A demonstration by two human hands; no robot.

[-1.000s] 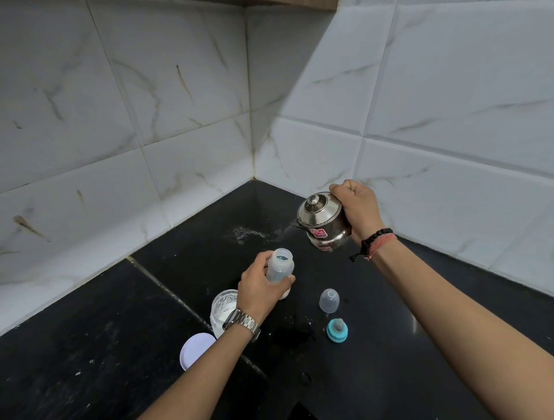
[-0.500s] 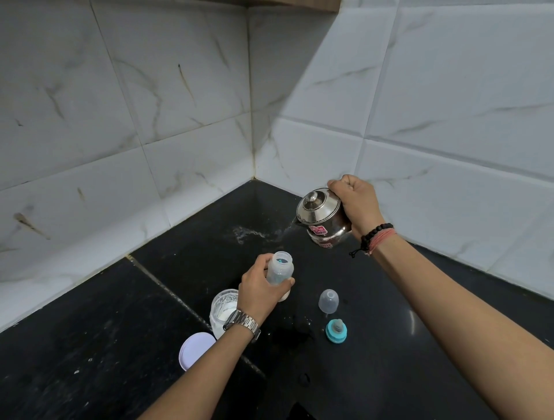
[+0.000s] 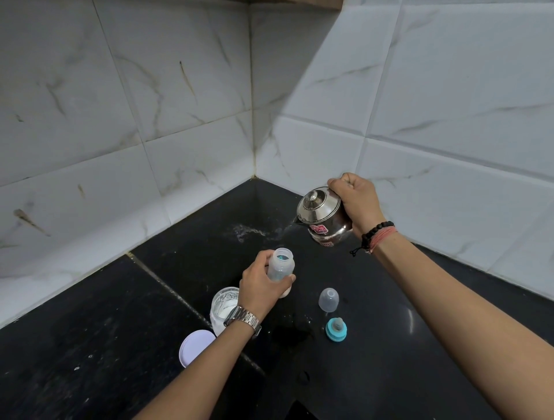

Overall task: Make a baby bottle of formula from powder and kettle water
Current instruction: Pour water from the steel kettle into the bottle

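Fingers: left hand [image 3: 260, 284] curled round uncapped baby bottle [image 3: 280, 266]; right hand [image 3: 356, 201] gripping steel kettle [image 3: 323, 216]
Kettle: tilted, spout toward bottle, held above black counter [image 3: 105, 344]
Powder jar [image 3: 224, 308]: open, beside left wrist

Across the lower part of the frame we see a black counter [image 3: 90, 344], with a pale joint line [image 3: 168, 289] running diagonally through it at centre left. Behind it, white marbled wall tiles [image 3: 120, 105] fill the upper left and upper right, meeting in a corner at top centre. Near centre, a whitish smear [image 3: 248, 232] marks the counter. A brown strip [image 3: 299, 3] edges the top of the frame.
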